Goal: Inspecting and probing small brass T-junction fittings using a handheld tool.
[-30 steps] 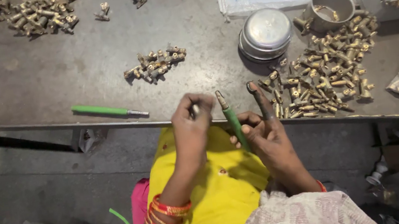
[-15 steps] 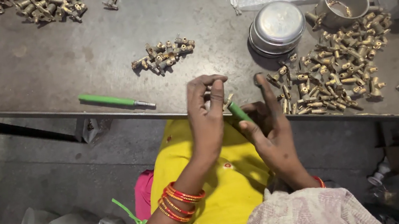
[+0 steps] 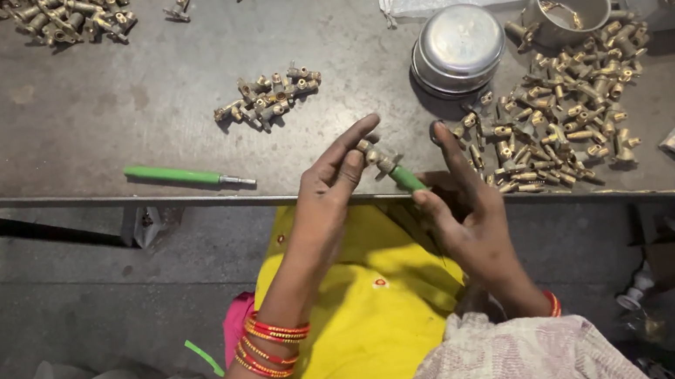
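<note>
Head view: left hand (image 3: 329,195) pinches a small brass fitting (image 3: 377,157) at frame centre, just over the table (image 3: 64,122) edge. Right hand (image 3: 463,207) grips a green-handled tool (image 3: 405,178) whose tip meets the fitting (fingers partly spread). Brass parts pile (image 3: 564,113) right, spare green screwdriver (image 3: 182,176) left, steel tins (image 3: 458,45) upper right.

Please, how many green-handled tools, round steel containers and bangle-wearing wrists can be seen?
Green-handled tools: 2, one lying on the table and one in the grip of the right hand.
Round steel containers: 2, the lidded tin and the open cup.
Wrists with bangles: 2.
Total: 6.
</note>
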